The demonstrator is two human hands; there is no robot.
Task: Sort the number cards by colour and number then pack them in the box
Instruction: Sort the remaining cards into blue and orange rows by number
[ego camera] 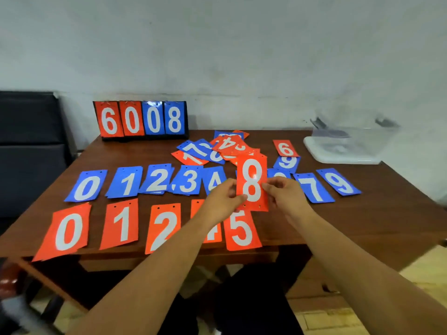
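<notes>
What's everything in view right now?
Scoreboard: one, red and blue, back left of table.
Blue cards: at least eight spots, blue, middle row.
Red cards: five spots, red, front row.
Pile: one, mixed red and blue, back middle.
6 card: one, red, right of pile.
9 card: one, blue, just before it.
Box: one, clear, back right.
Table: one, brown.
Seat: one, dark, left.
8 card: one, red, held up.
Left hand, right hand: both pinch the 8 card's sides.
</notes>
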